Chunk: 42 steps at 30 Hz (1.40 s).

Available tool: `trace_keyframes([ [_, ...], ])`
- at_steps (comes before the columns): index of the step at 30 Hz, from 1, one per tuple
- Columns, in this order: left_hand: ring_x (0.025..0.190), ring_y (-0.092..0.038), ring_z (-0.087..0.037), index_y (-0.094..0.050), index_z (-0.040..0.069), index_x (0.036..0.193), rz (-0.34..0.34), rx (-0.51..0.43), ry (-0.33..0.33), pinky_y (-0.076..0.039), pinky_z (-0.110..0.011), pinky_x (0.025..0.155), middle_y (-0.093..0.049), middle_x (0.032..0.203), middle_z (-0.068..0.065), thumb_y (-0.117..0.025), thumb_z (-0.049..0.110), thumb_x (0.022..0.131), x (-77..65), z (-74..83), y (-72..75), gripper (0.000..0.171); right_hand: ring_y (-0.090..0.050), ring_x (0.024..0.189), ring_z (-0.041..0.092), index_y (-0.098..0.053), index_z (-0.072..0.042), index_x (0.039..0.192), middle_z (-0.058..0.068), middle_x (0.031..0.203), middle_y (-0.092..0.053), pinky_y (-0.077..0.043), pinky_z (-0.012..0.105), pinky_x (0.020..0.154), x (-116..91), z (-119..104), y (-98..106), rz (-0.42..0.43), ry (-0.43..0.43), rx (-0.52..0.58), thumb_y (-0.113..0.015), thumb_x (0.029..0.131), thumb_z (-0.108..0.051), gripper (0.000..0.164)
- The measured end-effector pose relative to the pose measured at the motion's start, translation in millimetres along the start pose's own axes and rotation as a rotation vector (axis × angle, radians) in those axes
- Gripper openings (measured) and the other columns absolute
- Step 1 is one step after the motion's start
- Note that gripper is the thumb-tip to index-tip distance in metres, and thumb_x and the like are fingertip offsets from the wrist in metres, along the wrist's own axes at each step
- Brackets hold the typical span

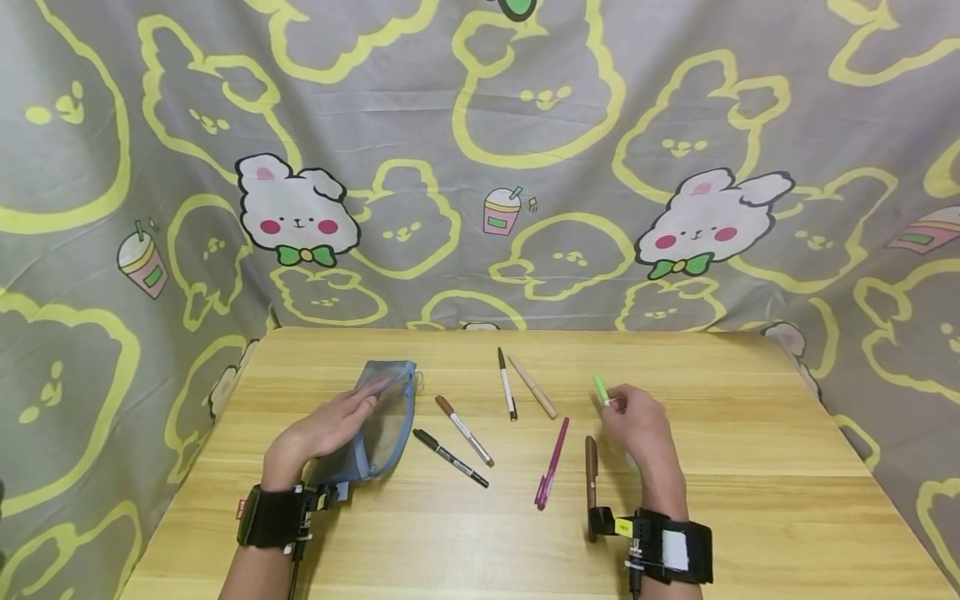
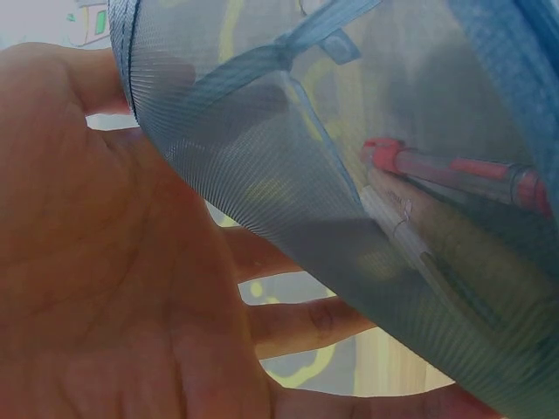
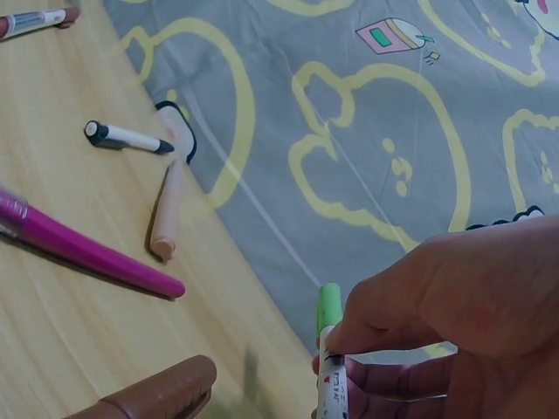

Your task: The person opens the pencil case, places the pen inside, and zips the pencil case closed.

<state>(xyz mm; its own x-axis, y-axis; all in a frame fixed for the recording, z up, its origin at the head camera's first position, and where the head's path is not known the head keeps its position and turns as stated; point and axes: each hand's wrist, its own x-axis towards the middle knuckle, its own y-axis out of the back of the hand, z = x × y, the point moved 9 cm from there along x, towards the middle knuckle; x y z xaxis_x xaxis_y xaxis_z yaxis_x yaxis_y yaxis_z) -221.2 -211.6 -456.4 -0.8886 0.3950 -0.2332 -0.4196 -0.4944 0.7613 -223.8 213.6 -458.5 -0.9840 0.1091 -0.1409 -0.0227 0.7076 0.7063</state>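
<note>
My left hand (image 1: 333, 429) holds a blue mesh pencil pouch (image 1: 408, 425), its fingers showing behind the mesh in the left wrist view. Through that mesh I see a red-and-clear pen (image 2: 463, 175) and a pen with a whitish end (image 2: 393, 227). The pouch's blue-trimmed side faces the middle of the table. My right hand (image 1: 637, 421) pinches a white marker with a light green cap (image 3: 329, 305) between thumb and fingers, cap end up. Close to this hand on the table lies a thick brown marker (image 1: 591, 467).
Between the hands lie a purple pen (image 1: 553, 462), a black double-ended marker (image 1: 450, 457), a brown-capped white marker (image 1: 465, 429), a black-and-white pen (image 1: 507, 383) and a beige marker (image 1: 532, 386). A patterned grey curtain (image 1: 420, 125) hangs behind the wooden table (image 1: 495, 550).
</note>
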Motion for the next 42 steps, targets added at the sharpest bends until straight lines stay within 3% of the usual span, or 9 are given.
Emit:
trace_keyframes([
  [16,0.148,-0.018,-0.057,-0.024,0.012,0.165,-0.006,-0.009,0.022,-0.017,-0.075,0.114,-0.017,0.166,-0.028,-0.023,0.037,0.114,0.3,-3.5,-1.1,0.057,-0.066,0.080,0.027,-0.054,0.001,0.140,0.025,0.108,-0.068,-0.053,0.033,0.058,-3,-24,-8,0.014,0.077,-0.014,-0.057,0.105,-0.018,0.040],
  [30,0.148,-0.018,-0.056,-0.026,0.013,0.164,-0.006,-0.011,0.031,-0.018,-0.074,0.115,-0.019,0.166,-0.028,-0.024,0.037,0.114,-0.6,-2.3,-0.1,0.056,-0.068,0.097,0.033,-0.053,0.004,0.144,0.019,0.108,-0.066,-0.056,0.032,0.062,-4,-40,-26,-0.057,0.077,0.065,-0.064,0.097,-0.007,0.049],
  [37,0.148,-0.019,-0.056,-0.026,0.012,0.164,-0.006,-0.011,0.032,-0.018,-0.075,0.114,-0.020,0.165,-0.028,-0.024,0.036,0.114,-0.3,-3.0,0.0,0.056,-0.068,0.097,0.032,-0.055,0.002,0.142,0.018,0.108,-0.065,-0.059,0.033,0.064,-5,-48,-33,-0.047,0.076,0.110,-0.067,0.098,-0.009,0.047],
  [42,0.148,-0.018,-0.056,-0.025,0.012,0.164,-0.002,-0.012,0.032,-0.017,-0.075,0.114,-0.020,0.166,-0.027,-0.023,0.037,0.114,-0.1,-4.8,1.1,0.056,-0.068,0.089,0.028,-0.056,0.002,0.142,0.017,0.105,-0.066,-0.057,0.031,0.061,-5,-55,-38,-0.045,0.103,0.115,-0.066,0.099,-0.009,0.045],
])
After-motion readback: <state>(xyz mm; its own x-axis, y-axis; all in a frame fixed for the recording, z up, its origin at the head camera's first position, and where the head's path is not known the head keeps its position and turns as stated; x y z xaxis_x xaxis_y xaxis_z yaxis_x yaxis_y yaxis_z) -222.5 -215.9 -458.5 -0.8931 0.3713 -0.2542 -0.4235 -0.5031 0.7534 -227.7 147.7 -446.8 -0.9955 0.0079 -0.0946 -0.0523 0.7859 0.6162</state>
